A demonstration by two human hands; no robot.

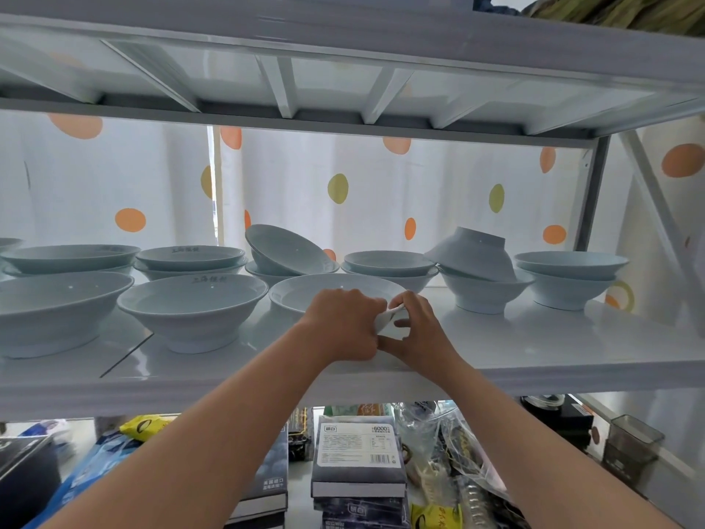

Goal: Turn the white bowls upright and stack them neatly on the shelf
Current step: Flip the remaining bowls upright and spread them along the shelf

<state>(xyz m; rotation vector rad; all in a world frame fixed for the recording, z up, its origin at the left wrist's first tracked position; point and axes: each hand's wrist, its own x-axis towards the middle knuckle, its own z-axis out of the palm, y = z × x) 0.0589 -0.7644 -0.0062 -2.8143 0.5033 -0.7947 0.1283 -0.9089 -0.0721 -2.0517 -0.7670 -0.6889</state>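
Note:
Several white bowls stand on the white shelf [541, 349]. Both my hands hold the near side of an upright bowl [335, 292] at the front middle. My left hand [343, 324] curls round its wall, and my right hand [417, 330] pinches the rim beside it. Two more upright bowls stand at the front left [57, 303] [190, 303]. In the back row, one bowl [282, 248] leans tilted on a stack. Another bowl [471, 253] lies upside down on an upright bowl [484, 294]. Upright stacks stand at the back left [190, 257], middle [389, 261] and right [568, 274].
An upper shelf [343, 32] hangs low over the bowls. A dotted white curtain [381, 185] closes the back. A diagonal brace [656, 200] crosses the right end. Below the shelf lie boxes [358, 452], plastic bags [457, 452] and a clear container [633, 448].

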